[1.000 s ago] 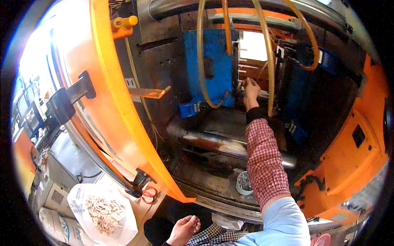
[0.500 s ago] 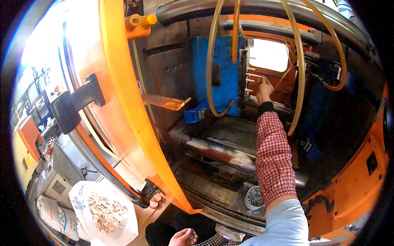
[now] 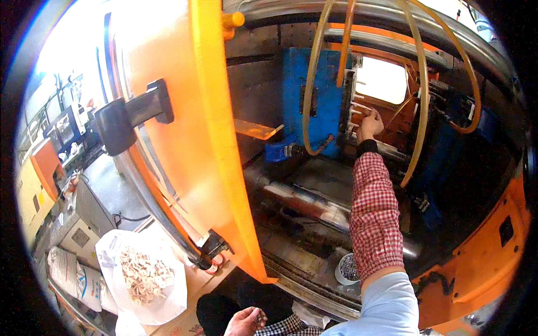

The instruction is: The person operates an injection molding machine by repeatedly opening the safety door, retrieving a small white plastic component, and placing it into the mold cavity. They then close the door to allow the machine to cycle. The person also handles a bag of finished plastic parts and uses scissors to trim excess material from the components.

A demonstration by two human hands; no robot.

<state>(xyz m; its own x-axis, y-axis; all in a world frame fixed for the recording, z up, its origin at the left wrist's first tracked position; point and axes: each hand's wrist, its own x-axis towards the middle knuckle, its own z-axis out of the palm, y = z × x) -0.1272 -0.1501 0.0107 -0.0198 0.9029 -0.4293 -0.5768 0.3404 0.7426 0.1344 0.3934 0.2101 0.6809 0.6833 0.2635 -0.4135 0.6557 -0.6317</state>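
Observation:
My right arm, in a red checked sleeve cover, reaches into an open moulding machine. At its end, my right hand (image 3: 371, 124) is closed, fingers bunched beside the white pegs (image 3: 361, 106) that stick out sideways from the blue mould block (image 3: 297, 95). Whatever its fingertips pinch is too small to tell. Low in front of my body, my left hand (image 3: 244, 322) is curled around small dark pieces, partly hidden by the fingers. A white cup (image 3: 341, 276) of small greyish metal-looking pieces stands on the machine bed under my right forearm.
Hoses (image 3: 421, 106) hang in loops around my right hand. Thick steel bars (image 3: 314, 204) cross the machine below and above. On the left stands an orange door (image 3: 207, 168) with a black handle (image 3: 115, 126). A white bag (image 3: 174, 302) of pale flat parts sits beyond it.
The view has swung a little to the left, so the machine sits farther right in it. My right hand stays by the white pegs, and my left hand is still curled low in front.

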